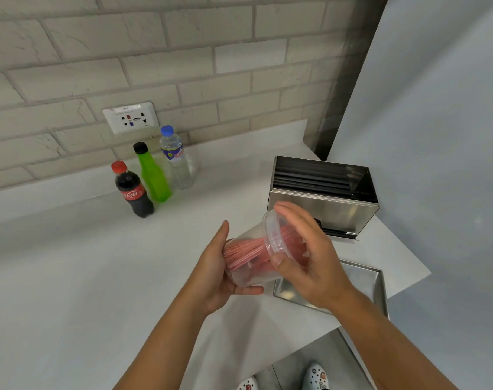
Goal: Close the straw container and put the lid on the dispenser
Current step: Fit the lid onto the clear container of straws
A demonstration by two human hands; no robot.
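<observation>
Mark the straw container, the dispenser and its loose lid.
straw container (pixel 249 273), head view, clear side wall.
dispenser (pixel 321 211), head view, steel front face.
lid (pixel 365 280), head view, bare steel inner surface.

Red-and-white striped straws (pixel 244 250) fill a clear container (pixel 248 277); a steel-grey dispenser (pixel 321 215) holds black straws (pixel 313 178); red-, black- and blue-capped bottles line the white worktop (pixel 71 277).

Straw container (pixel 248 258) held tilted above counter (pixel 71 277) centre, btwn left hand (pixel 215 273) at its base & right hand (pixel 307 257) at its mouth. Straw dispenser (pixel 322 197) behind, to the right, open w/ straws inside. Dispenser lid (pixel 360 288) lies on counter below right hand. Three bottles (pixel 152 173) back left by wall; socket (pixel 130 117) above them.
</observation>
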